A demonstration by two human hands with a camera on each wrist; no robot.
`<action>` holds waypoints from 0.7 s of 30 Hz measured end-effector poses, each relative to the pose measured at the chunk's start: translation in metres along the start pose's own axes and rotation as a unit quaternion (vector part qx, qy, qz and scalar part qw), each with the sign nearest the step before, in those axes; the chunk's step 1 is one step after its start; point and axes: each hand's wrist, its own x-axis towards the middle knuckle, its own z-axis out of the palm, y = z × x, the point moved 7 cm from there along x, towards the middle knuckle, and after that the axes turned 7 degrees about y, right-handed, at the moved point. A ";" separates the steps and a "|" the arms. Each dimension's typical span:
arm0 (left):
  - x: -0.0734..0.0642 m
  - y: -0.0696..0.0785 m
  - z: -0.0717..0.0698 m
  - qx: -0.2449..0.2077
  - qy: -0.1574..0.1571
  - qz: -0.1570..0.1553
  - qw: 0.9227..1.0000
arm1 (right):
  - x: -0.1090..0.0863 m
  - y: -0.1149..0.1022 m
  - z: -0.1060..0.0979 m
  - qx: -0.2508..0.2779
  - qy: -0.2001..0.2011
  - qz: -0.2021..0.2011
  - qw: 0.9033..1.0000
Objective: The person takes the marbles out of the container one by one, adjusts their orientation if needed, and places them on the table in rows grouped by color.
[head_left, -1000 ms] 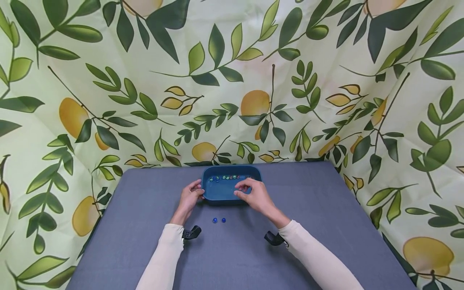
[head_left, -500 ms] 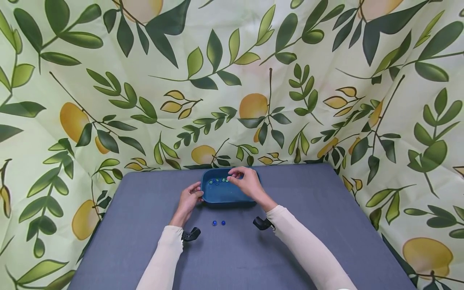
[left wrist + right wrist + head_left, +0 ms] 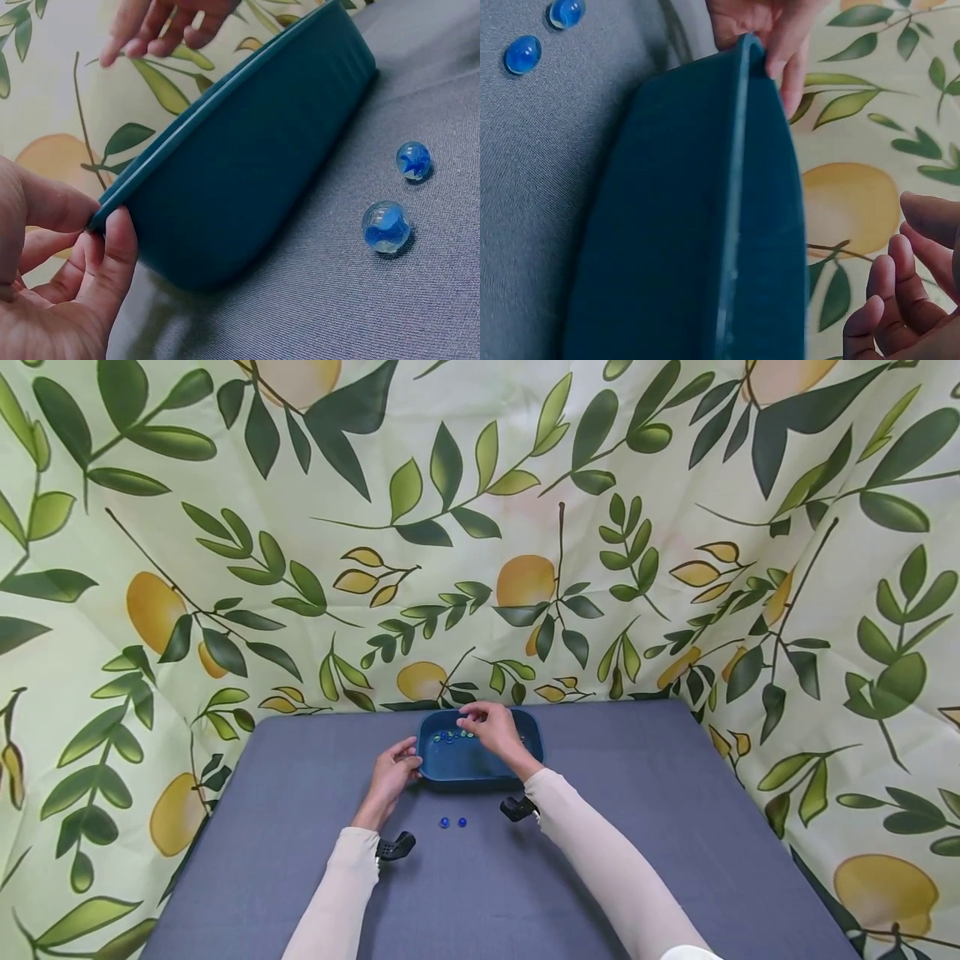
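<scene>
A dark blue, rounded rectangular tray [image 3: 476, 770] sits at the table's far middle. Several small glass marbles [image 3: 447, 737], some green and some blue, lie along its far side inside; my right hand covers part of them. At the tray's left end, my left hand [image 3: 392, 774] pinches the rim between thumb and fingers. Over the tray hovers my right hand [image 3: 492, 731], loosely bent, with thumb and fingertips apart and nothing seen between them in the right wrist view. Two clear marbles with blue swirls, a larger one [image 3: 386, 226] and a smaller one [image 3: 413, 160], rest on the table before the tray.
Grey-blue cloth covers the table [image 3: 630, 810]. Behind and on both sides hangs a pale curtain [image 3: 450, 552] printed with leaves and lemons, close to the table's far edge. A black wrist mount [image 3: 396, 846] sticks out from each sleeve.
My right hand has moved left and a little farther back over the tray, from its right end toward its middle. My left hand stays at the rim. Both marbles on the table lie still.
</scene>
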 end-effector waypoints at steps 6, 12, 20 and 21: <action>0.003 -0.005 -0.001 0.011 0.004 0.002 1.000 | 0.009 0.015 0.015 0.001 0.001 0.038 0.999; 0.004 -0.006 -0.002 0.012 0.004 0.001 1.000 | 0.016 0.026 0.031 -0.008 -0.016 0.062 0.998; 0.003 -0.006 -0.001 0.006 0.003 -0.005 1.000 | 0.017 0.038 0.042 -0.024 -0.019 0.075 0.997; 0.003 -0.005 -0.001 0.006 0.003 -0.005 1.000 | 0.017 0.039 0.043 -0.026 -0.019 0.076 0.997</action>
